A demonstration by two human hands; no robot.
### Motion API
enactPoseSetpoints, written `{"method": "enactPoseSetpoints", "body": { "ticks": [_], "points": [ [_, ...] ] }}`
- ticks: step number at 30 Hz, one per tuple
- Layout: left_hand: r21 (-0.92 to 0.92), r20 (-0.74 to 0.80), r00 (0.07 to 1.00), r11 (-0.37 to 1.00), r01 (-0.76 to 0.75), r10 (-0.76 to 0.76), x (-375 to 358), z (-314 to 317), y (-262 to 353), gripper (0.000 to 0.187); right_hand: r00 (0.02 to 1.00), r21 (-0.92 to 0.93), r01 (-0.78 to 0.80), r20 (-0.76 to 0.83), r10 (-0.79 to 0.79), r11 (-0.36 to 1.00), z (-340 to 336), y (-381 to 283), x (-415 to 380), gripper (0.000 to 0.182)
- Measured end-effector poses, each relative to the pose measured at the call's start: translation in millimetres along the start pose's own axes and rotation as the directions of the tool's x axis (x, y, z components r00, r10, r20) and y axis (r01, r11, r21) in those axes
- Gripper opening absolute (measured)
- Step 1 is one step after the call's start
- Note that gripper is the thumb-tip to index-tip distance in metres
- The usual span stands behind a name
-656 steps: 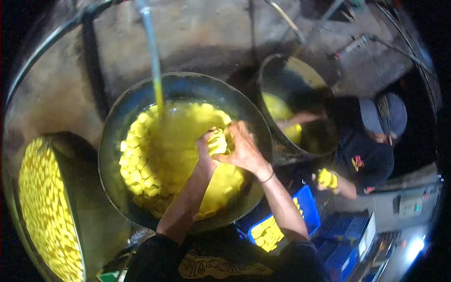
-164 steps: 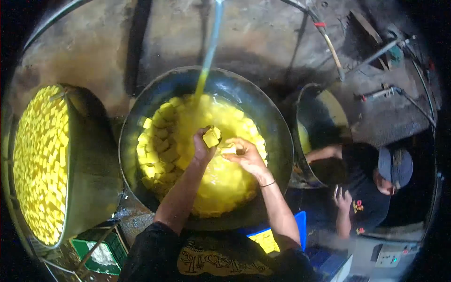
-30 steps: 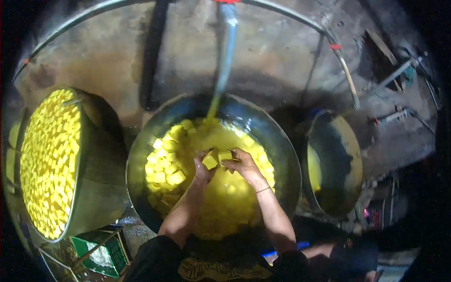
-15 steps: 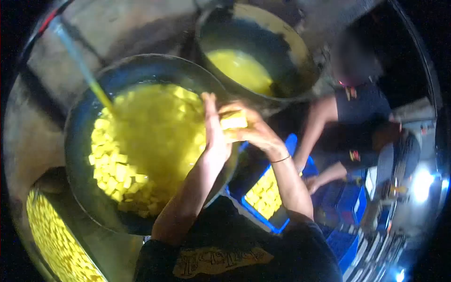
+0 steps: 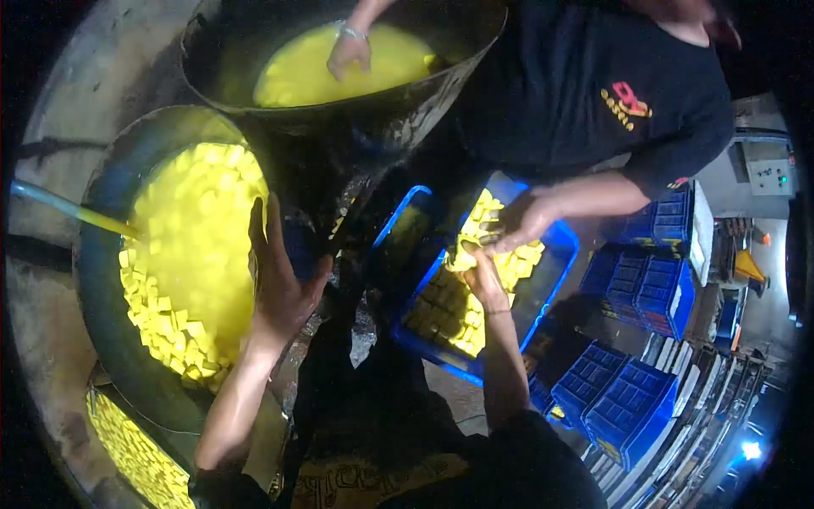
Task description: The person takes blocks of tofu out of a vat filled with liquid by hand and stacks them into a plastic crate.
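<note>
My left hand (image 5: 284, 293) is open, fingers spread, over the right edge of a large dark pan (image 5: 102, 280). Yellow cubes (image 5: 170, 331) and cloudy yellow liquid fill this pan. My right hand (image 5: 485, 284) is closed around a yellow piece (image 5: 463, 257) above a blue crate (image 5: 553, 297). More yellow blocks (image 5: 519, 265) lie in rows in the crate. A co-worker's hand (image 5: 530, 219) is just above my right fingertips, over the same blocks.
A second dark pan (image 5: 407, 110) with yellow liquid stands at the top, the co-worker's other hand (image 5: 349, 55) over it. A pale blue pole (image 5: 68, 206) leans into the first pan. Blue crates (image 5: 623, 394) stand at right; a tray of yellow cubes (image 5: 140, 450) is lower left.
My hands have moved apart; the right carried a yellow piece from the pan to the blue crate. The view has turned right, and the co-worker now leans closer, one hand at the second pan.
</note>
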State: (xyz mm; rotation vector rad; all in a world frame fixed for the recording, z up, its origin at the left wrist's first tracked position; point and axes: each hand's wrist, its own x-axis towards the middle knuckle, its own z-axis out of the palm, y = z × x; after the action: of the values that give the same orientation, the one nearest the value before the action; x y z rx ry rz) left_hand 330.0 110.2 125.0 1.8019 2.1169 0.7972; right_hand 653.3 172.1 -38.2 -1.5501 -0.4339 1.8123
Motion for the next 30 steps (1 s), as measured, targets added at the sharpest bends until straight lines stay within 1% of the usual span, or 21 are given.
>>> {"method": "enactPoseSetpoints", "body": {
  "ticks": [1, 3, 5, 7, 8, 9, 11, 13, 14, 16, 17, 18, 19, 20, 22, 23, 26, 27, 28, 29, 30],
  "points": [
    [-0.012, -0.005, 1.0, 1.0, 0.005, -0.005, -1.4, 2.1, 1.6, 0.082, 0.934, -0.354, 0.355, 0.094, -0.344, 0.865, -30.7, 26.9, 40.2, 0.056],
    [-0.071, -0.01, 0.999, 0.997, 0.045, -0.045, 1.5, 4.3, 7.0, 0.083, 0.823, -0.54, 0.547, 0.21, -0.527, 0.64, -46.2, 30.6, 57.2, 0.059],
    [-0.071, -0.002, 0.995, 0.993, 0.095, -0.096, 3.4, 6.1, 14.1, 0.083, 0.891, -0.444, 0.448, 0.149, -0.429, 0.776, -53.6, 37.7, 70.9, 0.062],
    [-0.164, -0.037, 0.991, 0.979, 0.123, -0.131, 4.4, 10.1, 12.0, 0.082, 0.993, -0.07, 0.116, 0.007, -0.116, 0.991, -60.8, 58.3, 99.6, 0.057],
    [-0.16, -0.036, 0.99, 0.979, 0.127, -0.134, 4.6, 9.6, 12.7, 0.082, 0.971, -0.247, 0.205, -0.072, -0.229, 0.947, -62.1, 72.8, 108.0, 0.054],
    [-0.108, -0.038, 0.992, 0.987, 0.117, -0.122, 5.6, 7.7, 14.5, 0.081, 0.928, -0.422, 0.269, -0.129, -0.351, 0.866, -65.3, 87.5, 118.7, 0.055],
    [-0.056, -0.039, 0.993, 0.992, 0.11, -0.112, 7.4, 6.6, 16.7, 0.079, 0.751, -0.948, 0.001, -0.21, -0.626, 0.319, -79.6, 136.4, 155.5, 0.048],
    [-0.059, -0.037, 0.991, 0.99, 0.128, -0.131, 7.1, 6.7, 17.6, 0.077, 0.708, -0.971, -0.237, -0.179, -0.683, 0.008, -49.7, 162.2, 141.2, 0.035],
    [-0.06, -0.041, 0.99, 0.99, 0.13, -0.133, 7.4, 7.9, 17.1, 0.077, 0.707, -0.972, -0.235, -0.174, -0.685, 0.005, -61.5, 184.3, 151.3, 0.035],
    [-0.067, -0.049, 0.992, 0.991, 0.113, -0.116, 7.4, 8.6, 11.4, 0.079, 0.594, -0.952, -0.219, 0.044, -0.803, -0.213, -84.5, 244.8, 192.7, 0.047],
    [-0.105, -0.053, 0.993, 0.99, 0.098, -0.103, 3.2, 15.8, 4.4, 0.079, 0.691, -0.941, -0.255, -0.016, -0.722, -0.224, -79.5, 233.1, 186.4, 0.052],
    [-0.133, -0.075, 0.992, 0.987, 0.09, -0.101, 3.1, 18.8, 2.4, 0.08, 0.454, -0.917, 0.175, 0.399, -0.797, -0.359, -109.9, 246.2, 199.6, 0.062],
    [-0.01, -0.07, 0.997, 1.0, 0.012, -0.012, 2.4, 19.7, 0.0, 0.084, 0.801, -0.931, 0.328, 0.183, -0.571, 0.162, -141.2, 239.4, 223.4, 0.062],
    [0.019, -0.022, 0.999, 0.999, 0.04, -0.039, 0.3, 18.9, -7.1, 0.087, 0.891, -0.963, 0.235, 0.158, -0.426, 0.135, -138.1, 217.5, 207.4, 0.059],
    [-0.098, 0.036, 0.994, 0.99, 0.104, -0.101, -5.1, 18.7, -14.2, 0.093, 0.906, -0.958, 0.257, 0.285, -0.313, -0.129, -131.3, 189.8, 184.3, 0.053],
    [-0.337, 0.094, 0.98, 0.92, 0.199, -0.178, -5.9, 12.6, -15.4, 0.097, 0.877, -0.916, 0.321, 0.384, -0.29, -0.241, -128.9, 177.5, 177.8, 0.05],
    [-0.635, 0.291, 0.917, 0.662, 0.398, -0.273, -32.8, -1.3, -50.4, 0.078, 0.595, -0.699, 0.513, 0.708, -0.381, -0.498, -124.0, 131.9, 155.1, 0.042],
    [-0.666, 0.387, 0.878, 0.573, 0.478, -0.283, -42.6, -7.9, -68.7, 0.07, 0.766, -0.962, 0.271, 0.187, -0.615, 0.045, -69.9, 102.4, 96.0, 0.044],
    [-0.609, 0.529, 0.803, 0.536, 0.585, -0.275, -54.9, -37.4, -87.2, 0.062, 0.82, -0.87, 0.401, 0.201, -0.536, 0.287, -44.6, 74.4, 63.8, 0.033],
    [-0.349, 0.544, 0.739, 0.693, 0.631, -0.399, -67.4, -40.9, -120.3, 0.059, 0.787, -0.622, 0.585, 0.28, -0.55, 0.52, -5.8, 48.7, 33.8, 0.027],
    [-0.056, 0.515, 0.683, 0.774, 0.63, -0.518, -74.4, -40.8, -151.4, 0.056, 0.681, -0.351, 0.732, 0.402, -0.612, 0.584, 83.9, 9.9, -30.0, 0.017]
  ]
}}
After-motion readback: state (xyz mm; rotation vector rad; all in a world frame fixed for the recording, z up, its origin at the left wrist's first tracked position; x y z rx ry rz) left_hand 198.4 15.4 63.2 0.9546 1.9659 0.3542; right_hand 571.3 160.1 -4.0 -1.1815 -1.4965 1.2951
